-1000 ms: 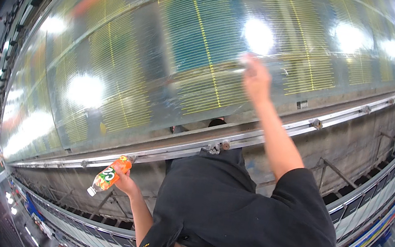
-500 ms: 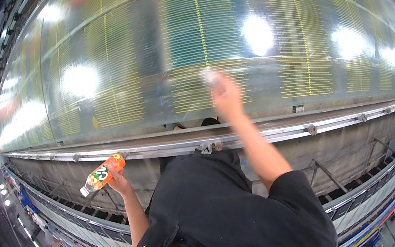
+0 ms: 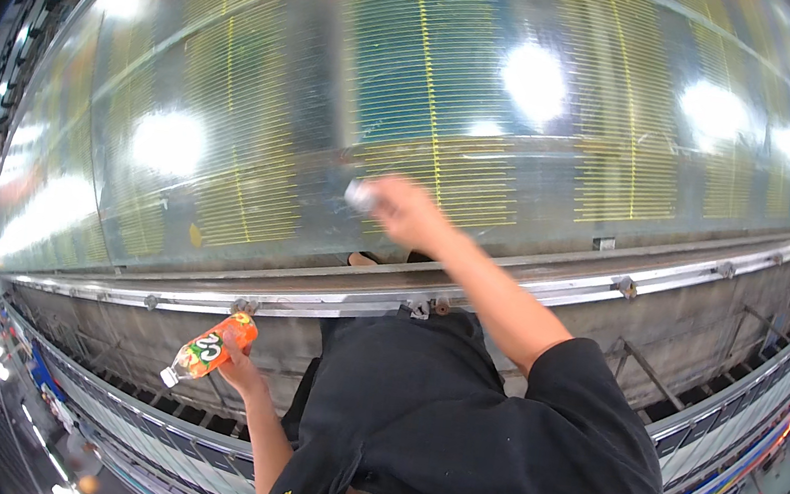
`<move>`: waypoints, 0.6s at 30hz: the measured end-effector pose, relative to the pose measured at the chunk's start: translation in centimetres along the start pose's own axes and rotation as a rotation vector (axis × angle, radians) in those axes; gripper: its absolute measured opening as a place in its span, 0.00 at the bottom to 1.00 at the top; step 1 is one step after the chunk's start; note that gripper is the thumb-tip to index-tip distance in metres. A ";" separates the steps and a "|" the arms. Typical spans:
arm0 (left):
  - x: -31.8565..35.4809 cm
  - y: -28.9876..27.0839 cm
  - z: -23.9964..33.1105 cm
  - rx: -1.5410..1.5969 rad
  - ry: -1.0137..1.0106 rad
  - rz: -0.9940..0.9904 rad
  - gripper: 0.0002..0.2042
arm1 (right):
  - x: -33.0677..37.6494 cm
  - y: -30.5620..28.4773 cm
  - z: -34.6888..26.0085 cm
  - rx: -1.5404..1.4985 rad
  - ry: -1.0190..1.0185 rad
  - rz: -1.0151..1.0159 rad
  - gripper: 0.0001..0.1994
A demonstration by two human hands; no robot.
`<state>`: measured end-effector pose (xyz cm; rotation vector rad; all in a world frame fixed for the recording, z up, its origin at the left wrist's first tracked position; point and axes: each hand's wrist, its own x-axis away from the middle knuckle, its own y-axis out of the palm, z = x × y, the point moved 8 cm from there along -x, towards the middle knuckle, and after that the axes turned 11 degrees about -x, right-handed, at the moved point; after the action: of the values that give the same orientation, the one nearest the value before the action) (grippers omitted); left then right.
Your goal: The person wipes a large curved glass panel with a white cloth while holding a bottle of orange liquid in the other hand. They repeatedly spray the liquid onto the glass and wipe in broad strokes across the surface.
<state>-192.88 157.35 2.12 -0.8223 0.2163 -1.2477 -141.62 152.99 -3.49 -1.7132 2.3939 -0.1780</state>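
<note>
Low on the left, my left hand (image 3: 240, 367) is closed around an orange-labelled plastic bottle (image 3: 213, 346). The bottle tilts, its white cap pointing down and to the left, beyond the near edge of the glass-like table. Over the table (image 3: 253, 177), my right hand (image 3: 404, 210) grips a small whitish wad (image 3: 360, 196) that looks like cloth or tissue; blur keeps its kind uncertain. The wad is at or just above the surface, and whether it touches cannot be told. Yellow ruled lines (image 3: 434, 146) run across the table around this hand.
A metal rail (image 3: 550, 291) with small clamps (image 3: 624, 286) follows the table's near edge, between the surface and my body. Bright lamp reflections (image 3: 535, 81) lie on the top. A small dark-and-white tag (image 3: 603, 244) sits near the edge on the right.
My right hand has swept left and slightly nearer with the whitish wad. My left hand still holds the bottle in almost the same place. The view has shifted a little.
</note>
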 end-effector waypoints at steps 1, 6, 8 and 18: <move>0.3 -0.8 0.0 -0.003 0.010 0.001 0.31 | -2.2 -4.3 1.3 0.102 0.048 0.136 0.17; 1.4 -4.6 -4.5 0.007 -0.104 0.114 0.33 | -7.6 -27.7 2.6 0.784 -0.133 0.800 0.19; 2.7 -4.4 -6.0 0.046 -0.199 0.184 0.34 | -8.5 -27.5 5.7 0.781 0.166 0.796 0.19; 3.8 -4.0 -8.6 -0.052 -0.337 0.145 0.34 | -1.8 10.2 -0.1 -0.152 0.028 -0.306 0.22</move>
<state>-199.45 149.91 -0.19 -1.0296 0.0347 -0.9547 -150.53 157.99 -5.38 -2.1553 2.2005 -0.0639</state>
